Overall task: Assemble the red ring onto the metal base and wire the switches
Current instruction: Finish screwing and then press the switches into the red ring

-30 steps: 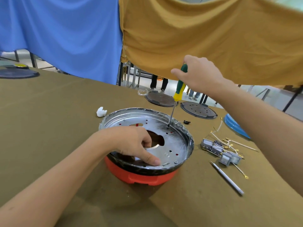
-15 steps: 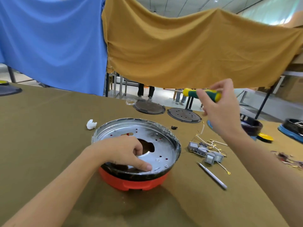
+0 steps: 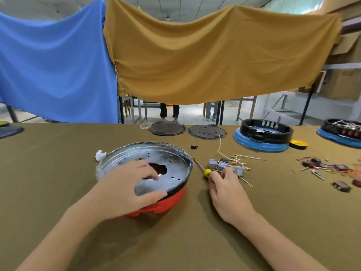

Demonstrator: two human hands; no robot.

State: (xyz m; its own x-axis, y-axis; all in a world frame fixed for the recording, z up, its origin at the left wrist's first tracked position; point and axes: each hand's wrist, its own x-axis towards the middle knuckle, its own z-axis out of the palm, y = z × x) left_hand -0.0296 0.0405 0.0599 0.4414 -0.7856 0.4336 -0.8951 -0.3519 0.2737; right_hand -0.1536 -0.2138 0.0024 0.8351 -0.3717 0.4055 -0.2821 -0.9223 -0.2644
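The metal base (image 3: 156, 163) sits in the red ring (image 3: 168, 202) on the desk (image 3: 48, 173), under and just beyond the left hand (image 3: 125, 190). That hand grips the near rim, thumb curled over the edge onto the red ring and fingers bent down onto the metal plate beside its central opening. To its right, the right hand (image 3: 227, 189) lies low on the desk with its fingers curled round the handle of a screwdriver (image 3: 204, 171), whose shaft points away toward the base's rim. Touching this hand's fingertips, just beyond it, lies the cluster of grey switches (image 3: 224, 165) with pale wires (image 3: 240, 158). Further right of the right hand are loose small parts (image 3: 328, 169), and well beyond it a blue-and-black ring assembly (image 3: 261, 136).
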